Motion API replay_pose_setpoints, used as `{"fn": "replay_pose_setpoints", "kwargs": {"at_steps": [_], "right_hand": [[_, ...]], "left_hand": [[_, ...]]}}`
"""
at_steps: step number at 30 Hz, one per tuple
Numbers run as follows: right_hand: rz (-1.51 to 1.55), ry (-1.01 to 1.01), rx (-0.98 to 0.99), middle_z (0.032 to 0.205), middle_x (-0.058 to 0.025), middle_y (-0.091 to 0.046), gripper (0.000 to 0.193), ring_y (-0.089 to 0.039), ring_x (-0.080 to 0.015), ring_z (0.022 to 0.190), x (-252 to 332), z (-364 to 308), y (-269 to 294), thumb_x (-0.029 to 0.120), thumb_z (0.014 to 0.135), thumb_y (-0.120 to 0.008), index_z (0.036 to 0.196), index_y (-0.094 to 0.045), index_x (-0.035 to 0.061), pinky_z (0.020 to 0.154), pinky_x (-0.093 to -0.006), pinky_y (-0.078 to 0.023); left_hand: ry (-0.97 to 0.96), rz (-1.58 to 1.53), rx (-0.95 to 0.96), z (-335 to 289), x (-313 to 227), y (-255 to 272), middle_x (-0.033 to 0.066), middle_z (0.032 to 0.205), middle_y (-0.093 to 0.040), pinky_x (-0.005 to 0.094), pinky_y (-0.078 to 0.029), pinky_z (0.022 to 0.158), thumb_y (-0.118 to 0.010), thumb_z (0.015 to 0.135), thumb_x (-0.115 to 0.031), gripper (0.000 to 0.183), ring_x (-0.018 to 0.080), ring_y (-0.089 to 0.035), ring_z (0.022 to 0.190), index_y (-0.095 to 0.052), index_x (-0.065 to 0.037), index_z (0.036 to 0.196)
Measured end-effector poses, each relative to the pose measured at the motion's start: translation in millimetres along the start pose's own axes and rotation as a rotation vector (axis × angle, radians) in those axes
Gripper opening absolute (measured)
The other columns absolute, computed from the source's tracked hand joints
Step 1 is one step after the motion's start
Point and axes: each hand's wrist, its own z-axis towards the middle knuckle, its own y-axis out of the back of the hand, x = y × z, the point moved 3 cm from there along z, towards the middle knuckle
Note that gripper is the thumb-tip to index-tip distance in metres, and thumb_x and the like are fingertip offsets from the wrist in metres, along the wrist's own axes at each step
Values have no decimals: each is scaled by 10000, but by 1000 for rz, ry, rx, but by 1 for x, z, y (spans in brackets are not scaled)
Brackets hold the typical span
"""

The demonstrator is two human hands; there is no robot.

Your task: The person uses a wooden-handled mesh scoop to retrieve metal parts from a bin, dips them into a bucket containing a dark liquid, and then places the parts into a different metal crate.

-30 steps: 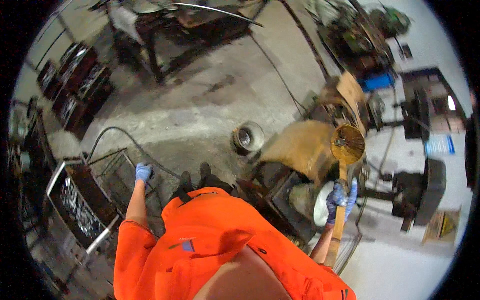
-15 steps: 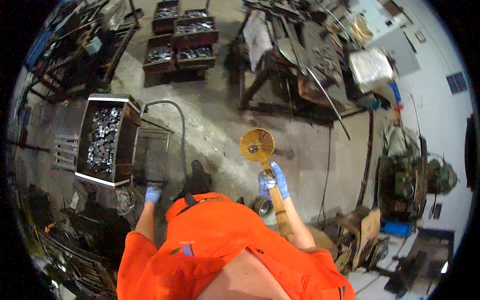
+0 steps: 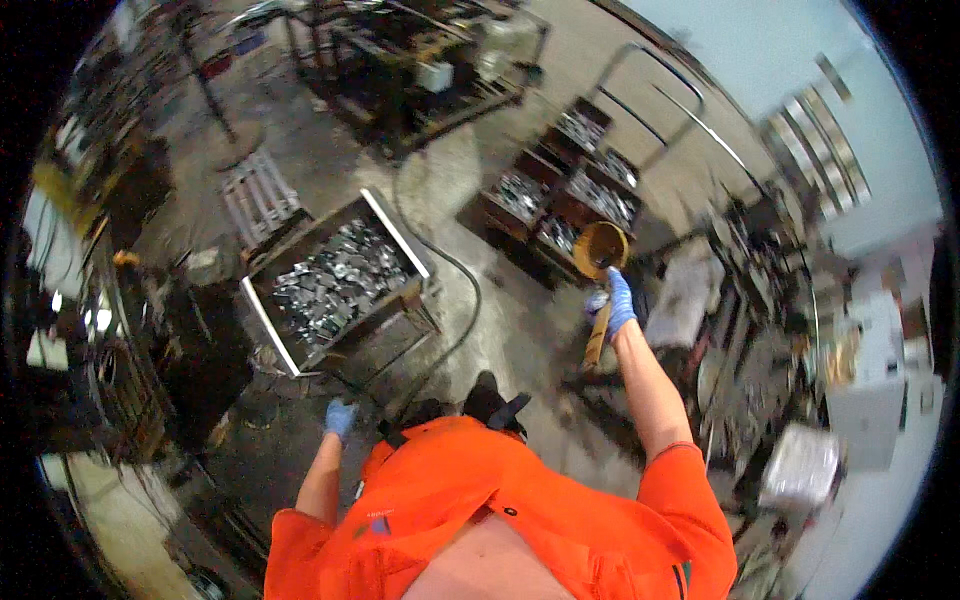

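Head view: a wooden-handled round sieve [image 3: 600, 262] was gripped by the gloved right hand [image 3: 617, 300] at centre right. The gloved left hand [image 3: 340, 417], lower left, was held below a metal-parts bin [image 3: 335, 280]; its grip could not be told.

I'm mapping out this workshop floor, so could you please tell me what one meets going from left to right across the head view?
White slatted rack → open bin of metal parts → left hand → black hose → trays of parts → round scoop → right hand.
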Motion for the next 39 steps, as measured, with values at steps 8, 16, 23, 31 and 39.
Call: {"fn": "replay_pose_setpoints", "kwargs": {"at_steps": [8,16,23,31,39], "right_hand": [[-989,589,-331,787,-130,-603,554,-554,-245,650,129,254,-76,516,772,-554,919,-614,-15,607,-384,-455],[-1421,726,-368,963,-258,-589,610,-561,-412,922,187,317,-159,530,738,-521,969,-581,-31,797,-458,-438],[-1411,847,-431,830,-275,-607,584,-597,-388,847,172,340,-157,543,724,-579,813,-608,-34,767,-428,-462],[-591,140,199,499,-2,-378,392,-392,-138,394,31,273,-155,486,807,-555,752,-547,98,339,-245,-314],[-440,-260,786,636,-27,-525,395,-424,-128,414,-87,83,-249,517,823,-501,886,-520,127,369,-239,-373]], "left_hand": [[473,-551,-340,-147,16,-6,85,533,-485,329,-376,387,-463,742,-26,129,191,-462,422,-586,12,727],[850,-573,-327,-224,-37,-94,107,572,-533,356,-425,387,-526,799,-90,117,217,-523,434,-561,13,756],[696,-757,-335,-171,-98,-68,85,596,-541,324,-459,400,-571,824,-118,120,185,-527,449,-555,0,807],[643,-705,-353,-181,-106,-38,106,668,-591,288,-479,448,-560,836,-119,162,169,-568,522,-601,-1,940],[793,-908,-484,-273,30,-56,134,709,-609,330,-497,473,-581,808,-139,199,202,-602,552,-601,49,870]]}}
